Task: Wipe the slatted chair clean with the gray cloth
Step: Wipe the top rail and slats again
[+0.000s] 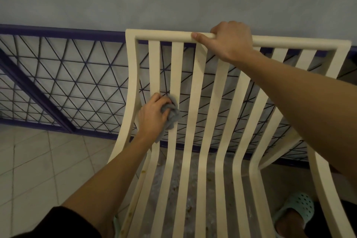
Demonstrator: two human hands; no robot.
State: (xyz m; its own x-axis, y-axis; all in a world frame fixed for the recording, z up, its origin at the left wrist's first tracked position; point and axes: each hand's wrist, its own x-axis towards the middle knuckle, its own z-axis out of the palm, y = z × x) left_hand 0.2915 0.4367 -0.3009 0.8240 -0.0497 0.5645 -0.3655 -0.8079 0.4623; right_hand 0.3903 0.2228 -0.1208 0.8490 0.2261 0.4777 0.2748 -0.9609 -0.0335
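Two hands work on the chair [195, 102]. The left hand [152, 116] bunches the cloth [172, 115] in curled fingers and presses it against the slats near the chair's left side, midway up the back. The right hand [229, 42] wraps the chair's top rail, thumb along its front. A slipper [295, 208] shows low by the chair's right side.
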